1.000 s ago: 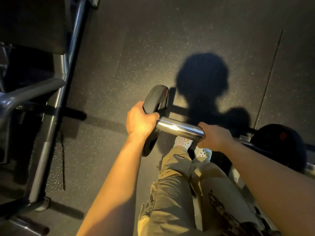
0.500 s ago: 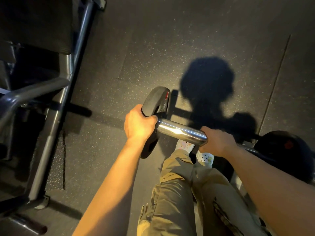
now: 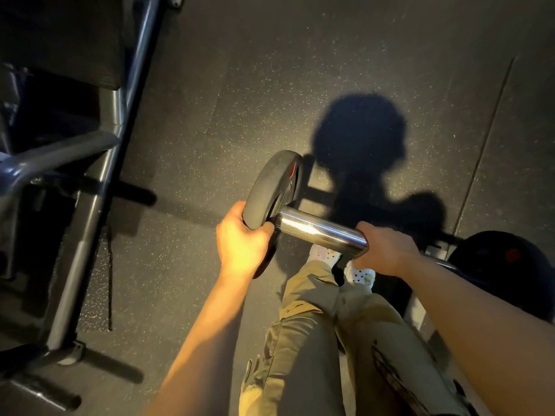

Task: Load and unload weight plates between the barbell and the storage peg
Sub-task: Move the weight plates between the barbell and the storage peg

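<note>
Black rubber covers the weight plate (image 3: 270, 187), which is seated on the chrome sleeve (image 3: 321, 232) of the barbell, standing on edge with the bare end of the sleeve projecting toward the viewer. The plate's near rim is gripped by the left hand (image 3: 240, 244), fingers curled over the edge and thumb hooked round it. The sleeve's free end is clasped by the right hand (image 3: 387, 250), so the two hands are held apart, one on each thing. A second dark plate (image 3: 504, 265) is seen further along the bar at the right edge, low near the speckled rubber floor (image 3: 240, 85). A grey steel rack frame (image 3: 99, 181) stands well apart to the left; no storage peg can be made out on it with certainty.

The step in hand is judged to be a slide of the plate along the sleeve; whether it is being loaded or drawn off cannot be told from this moment alone. If removal is meant, the right hand must first be cleared from the sleeve's end, the plate kept square to the sleeve so that it does not bind, and its weight taken up as it leaves the chrome.
</note>
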`<action>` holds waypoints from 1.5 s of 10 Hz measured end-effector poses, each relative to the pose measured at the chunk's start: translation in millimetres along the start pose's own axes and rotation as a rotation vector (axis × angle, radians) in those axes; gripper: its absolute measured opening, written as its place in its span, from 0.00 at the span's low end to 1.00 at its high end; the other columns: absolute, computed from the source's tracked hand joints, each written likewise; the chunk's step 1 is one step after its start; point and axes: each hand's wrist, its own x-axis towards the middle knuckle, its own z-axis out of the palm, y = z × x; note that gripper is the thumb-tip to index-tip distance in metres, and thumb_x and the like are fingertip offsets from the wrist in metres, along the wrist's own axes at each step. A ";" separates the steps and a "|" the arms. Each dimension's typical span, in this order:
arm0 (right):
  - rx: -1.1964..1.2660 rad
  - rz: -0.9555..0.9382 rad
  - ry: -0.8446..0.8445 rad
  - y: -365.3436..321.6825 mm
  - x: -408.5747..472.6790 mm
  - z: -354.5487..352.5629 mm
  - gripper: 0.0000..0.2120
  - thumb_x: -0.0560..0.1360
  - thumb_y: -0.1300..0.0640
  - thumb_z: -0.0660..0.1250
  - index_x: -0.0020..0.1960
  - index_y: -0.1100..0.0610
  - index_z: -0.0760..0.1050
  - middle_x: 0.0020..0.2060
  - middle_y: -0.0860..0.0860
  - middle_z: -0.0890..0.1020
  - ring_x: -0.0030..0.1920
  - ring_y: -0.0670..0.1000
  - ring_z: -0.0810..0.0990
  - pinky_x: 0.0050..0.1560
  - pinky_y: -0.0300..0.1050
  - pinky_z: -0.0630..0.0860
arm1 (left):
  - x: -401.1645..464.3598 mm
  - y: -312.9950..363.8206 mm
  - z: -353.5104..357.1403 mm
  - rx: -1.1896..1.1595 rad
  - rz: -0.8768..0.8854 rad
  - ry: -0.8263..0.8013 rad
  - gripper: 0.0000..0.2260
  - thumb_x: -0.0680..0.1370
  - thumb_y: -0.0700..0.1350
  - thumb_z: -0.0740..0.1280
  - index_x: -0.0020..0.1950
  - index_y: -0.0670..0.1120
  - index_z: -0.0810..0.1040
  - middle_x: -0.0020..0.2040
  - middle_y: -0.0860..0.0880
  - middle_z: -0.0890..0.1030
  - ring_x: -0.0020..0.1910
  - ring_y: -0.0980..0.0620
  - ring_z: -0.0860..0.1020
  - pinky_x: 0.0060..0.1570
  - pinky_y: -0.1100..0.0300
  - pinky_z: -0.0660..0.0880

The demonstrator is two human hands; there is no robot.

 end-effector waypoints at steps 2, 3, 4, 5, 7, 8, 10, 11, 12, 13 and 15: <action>0.055 -0.005 -0.028 1.1 -1.4 -4.3 0.26 0.67 0.50 0.75 0.61 0.47 0.67 0.50 0.47 0.77 0.48 0.49 0.77 0.51 0.47 0.76 | 10.8 23.9 4.6 0.239 0.026 0.009 0.09 0.72 0.43 0.70 0.50 0.44 0.76 0.43 0.45 0.80 0.45 0.42 0.77 0.44 0.53 0.74; 0.037 0.005 -0.043 -0.9 -1.6 -4.5 0.28 0.67 0.49 0.75 0.62 0.47 0.67 0.53 0.48 0.78 0.50 0.49 0.77 0.52 0.48 0.77 | 1.9 15.0 4.9 0.177 0.018 0.046 0.09 0.72 0.44 0.70 0.51 0.46 0.76 0.42 0.47 0.80 0.46 0.42 0.78 0.46 0.52 0.76; 0.113 0.048 -0.159 -7.7 -2.2 -11.8 0.31 0.66 0.45 0.76 0.64 0.48 0.67 0.57 0.50 0.77 0.53 0.50 0.76 0.54 0.49 0.75 | -1.6 7.2 -0.9 0.020 -0.009 -0.030 0.10 0.72 0.49 0.73 0.47 0.50 0.74 0.37 0.57 0.76 0.41 0.51 0.77 0.42 0.57 0.73; 0.515 0.145 -0.230 -38.4 -5.6 -38.6 0.38 0.69 0.34 0.68 0.73 0.48 0.61 0.66 0.51 0.71 0.63 0.54 0.72 0.59 0.52 0.70 | -3.7 6.0 -5.1 -0.171 -0.047 -0.055 0.10 0.73 0.56 0.72 0.41 0.53 0.74 0.33 0.60 0.76 0.34 0.62 0.74 0.37 0.64 0.69; 1.056 0.224 -0.011 -156.5 30.5 -86.8 0.49 0.67 0.25 0.61 0.77 0.54 0.54 0.72 0.55 0.65 0.70 0.60 0.66 0.67 0.58 0.66 | -0.1 11.8 3.7 -0.166 -0.138 0.030 0.22 0.81 0.60 0.55 0.36 0.44 0.69 0.32 0.51 0.71 0.33 0.54 0.68 0.39 0.55 0.66; 1.208 0.320 0.036 -193.0 49.9 -88.7 0.41 0.69 0.48 0.74 0.74 0.61 0.58 0.65 0.57 0.72 0.62 0.58 0.73 0.59 0.51 0.71 | 3.9 1.0 -2.2 -0.303 -0.180 0.086 0.21 0.82 0.55 0.59 0.31 0.47 0.68 0.31 0.54 0.70 0.34 0.54 0.68 0.38 0.57 0.66; 1.262 0.397 0.096 -193.8 62.8 -83.5 0.33 0.73 0.64 0.66 0.74 0.62 0.56 0.53 0.56 0.72 0.52 0.53 0.71 0.51 0.46 0.72 | 1.0 -60.1 1.8 -0.951 -1.181 -0.057 0.14 0.79 0.53 0.62 0.54 0.43 0.76 0.54 0.39 0.77 0.51 0.39 0.76 0.51 0.44 0.74; 1.281 0.376 0.101 -194.3 59.8 -84.1 0.34 0.72 0.65 0.66 0.74 0.63 0.55 0.46 0.53 0.70 0.52 0.54 0.72 0.51 0.47 0.72 | 0.6 -79.8 16.9 -1.376 -0.831 -0.431 0.18 0.67 0.42 0.76 0.54 0.37 0.79 0.51 0.40 0.81 0.49 0.44 0.81 0.46 0.54 0.80; 1.293 0.386 0.121 -193.2 57.2 -82.4 0.33 0.72 0.65 0.66 0.73 0.63 0.55 0.52 0.55 0.70 0.55 0.55 0.73 0.55 0.50 0.74 | -0.3 -100.9 23.7 -1.449 -0.581 -0.456 0.16 0.67 0.37 0.76 0.52 0.32 0.81 0.49 0.37 0.83 0.48 0.48 0.83 0.59 0.59 0.74; 1.294 0.341 0.122 -194.3 51.9 -76.7 0.33 0.72 0.65 0.66 0.73 0.62 0.55 0.52 0.55 0.71 0.55 0.56 0.75 0.57 0.52 0.75 | 9.5 -108.1 15.4 -1.339 -0.849 -0.264 0.26 0.38 0.50 0.84 0.29 0.39 0.84 0.32 0.44 0.83 0.31 0.50 0.82 0.44 0.56 0.79; 1.470 0.131 -0.034 -208.2 35.1 -66.6 0.28 0.62 0.63 0.70 0.61 0.56 0.70 0.53 0.59 0.78 0.54 0.61 0.79 0.53 0.56 0.78 | 28.3 -117.6 -22.9 -1.203 -0.884 -0.084 0.13 0.76 0.41 0.62 0.38 0.42 0.84 0.34 0.46 0.84 0.32 0.51 0.83 0.28 0.58 0.79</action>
